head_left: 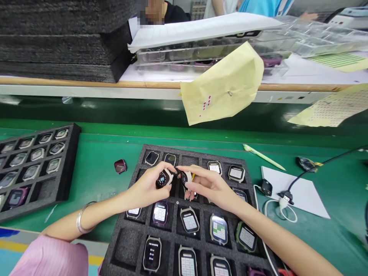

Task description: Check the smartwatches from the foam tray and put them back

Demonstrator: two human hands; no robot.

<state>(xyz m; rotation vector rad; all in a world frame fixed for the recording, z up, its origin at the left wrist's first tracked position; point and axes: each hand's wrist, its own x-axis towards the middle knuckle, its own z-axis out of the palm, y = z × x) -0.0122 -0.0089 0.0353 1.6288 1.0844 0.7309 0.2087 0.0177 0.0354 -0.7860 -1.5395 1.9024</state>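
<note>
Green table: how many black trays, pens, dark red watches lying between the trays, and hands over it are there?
Front tray and side tray, black: 2
Pen: 1
Dark red watch: 1
Left hand and right hand: 2
Total: 6

Bright, even light floods the counter (97,153), and we see shade gather below the shelf (161,87) along its back edge, with pale glare smearing there. Watch screens (189,221) glow clearly, their small text unreadable to us. Toward the counter's right edge, softness and wide-angle stretching creep in; pixelation partly covers a person (175,12) beyond.
</note>
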